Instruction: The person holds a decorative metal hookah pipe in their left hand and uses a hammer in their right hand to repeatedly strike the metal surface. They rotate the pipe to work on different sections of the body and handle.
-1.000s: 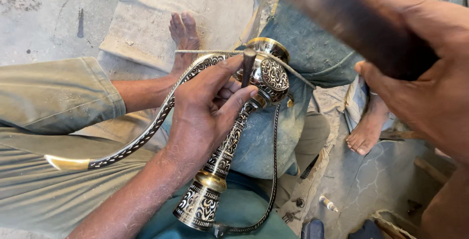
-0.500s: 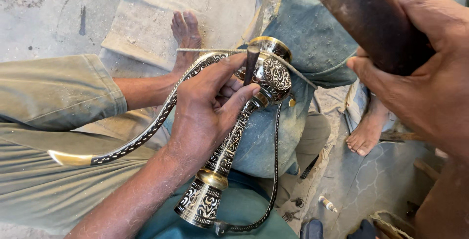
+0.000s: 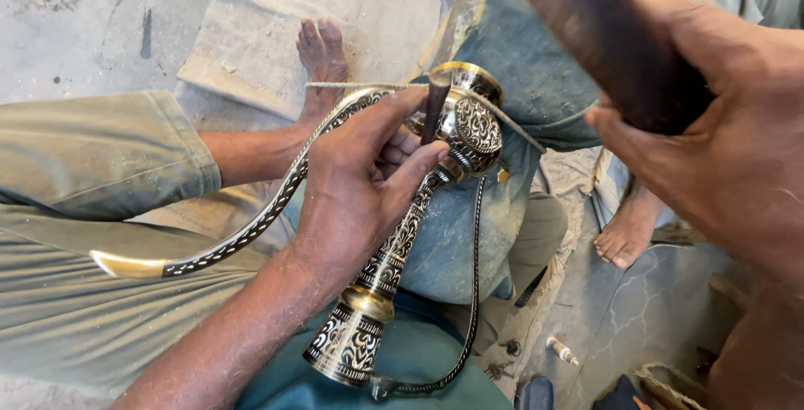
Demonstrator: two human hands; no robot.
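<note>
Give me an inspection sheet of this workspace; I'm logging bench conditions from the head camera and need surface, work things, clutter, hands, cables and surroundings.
Surface: blue cloth pad across the lap, dusty.
Work things: engraved black and brass vessel lying on the pad, flared foot toward the camera, curved spout to the left; thin dark punch set against its round body.
Clutter: small pale stub and dark bits on the floor.
Hands: left hand steadies vessel and punch; right hand grips a dark wooden mallet, raised, blurred.
Cables: a thin string over the vessel top; no cables seen.
Surroundings: stained concrete floor, stone slab, bare feet.
</note>
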